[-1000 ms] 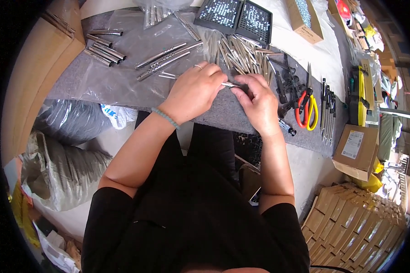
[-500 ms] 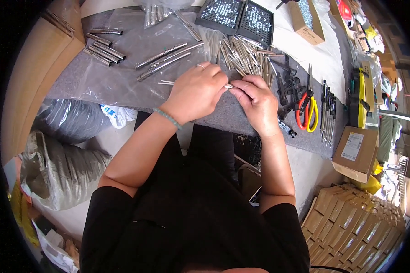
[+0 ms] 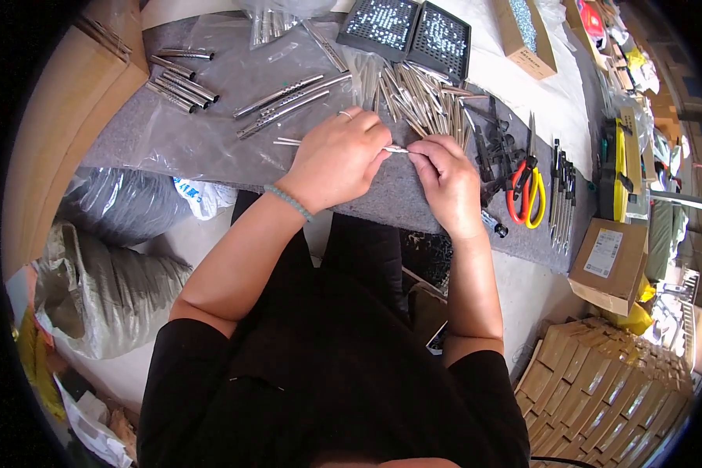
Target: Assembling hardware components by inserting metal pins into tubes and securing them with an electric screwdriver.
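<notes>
- Cluttered workshop viewed from above, with a grey worktable across the upper half.
- Far left: a tall cardboard box by the table, and a pale woven sack lower down on the floor.
- Next, on the tabletop: a group of short silver tubes, a clear plastic sheet and longer perforated tubes.
- Just beside the left hand, on its outer side: thin pale rods; cannot tell if gripped or lying loose.
- Left hand: wears a beaded bracelet at the wrist, clamps thumb and fingers on a slim metal piece.
- Slim metal piece: bridges both hands, over the table near its front edge.
- Beyond: two black trays of small shiny bits, and a heap of metal rods.
- Right hand: pinches the piece's right end, thumb against forefinger.
- Farther right: black parts, red-and-yellow-handled scissors, slim dark-topped tools.
- Far right: a small carton above stacked cardboard.
</notes>
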A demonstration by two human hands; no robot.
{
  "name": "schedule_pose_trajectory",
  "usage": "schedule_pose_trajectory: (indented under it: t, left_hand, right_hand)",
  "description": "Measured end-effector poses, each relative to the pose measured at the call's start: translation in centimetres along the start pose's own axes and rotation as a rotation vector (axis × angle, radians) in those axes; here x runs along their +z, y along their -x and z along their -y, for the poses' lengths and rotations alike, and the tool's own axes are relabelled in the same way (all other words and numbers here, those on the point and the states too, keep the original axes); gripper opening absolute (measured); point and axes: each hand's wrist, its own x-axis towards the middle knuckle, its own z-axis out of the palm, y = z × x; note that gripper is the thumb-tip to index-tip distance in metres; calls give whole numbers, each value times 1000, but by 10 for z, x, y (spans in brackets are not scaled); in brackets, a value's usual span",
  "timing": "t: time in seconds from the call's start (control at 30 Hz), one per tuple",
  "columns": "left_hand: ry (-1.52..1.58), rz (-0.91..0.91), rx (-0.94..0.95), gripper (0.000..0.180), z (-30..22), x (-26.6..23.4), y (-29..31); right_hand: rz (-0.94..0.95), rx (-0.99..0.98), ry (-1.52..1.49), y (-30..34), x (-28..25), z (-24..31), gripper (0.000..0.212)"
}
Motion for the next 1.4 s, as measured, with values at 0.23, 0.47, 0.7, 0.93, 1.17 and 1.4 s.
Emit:
schedule_pose_trajectory:
  t: [0.23, 0.47, 0.7, 0.93, 1.17, 1.4]
  left_hand:
    - [-9, -2, -14, 12, 1, 0, 1]
    - [-1, -8, -18, 12, 2, -1, -7]
    - [-45, 80, 18, 27, -1, -3, 6]
    - [-73, 33, 56, 23, -5, -3, 4]
    - [-87, 47, 59, 22, 1, -1, -2]
    - [-58, 42, 46, 27, -2, -2, -1]
  right_hand:
    - [-17, 10, 3, -4, -1, 11, 10]
    - [30, -70, 47, -9, -6, -1, 18]
    - [-304, 208, -329, -45, -37, 17, 39]
    - [-612, -362, -406, -206, -103, 35, 55]
    - [-496, -14, -903, -202, -96, 78, 34]
    - [-709, -166, -827, -202, -88, 46, 31]
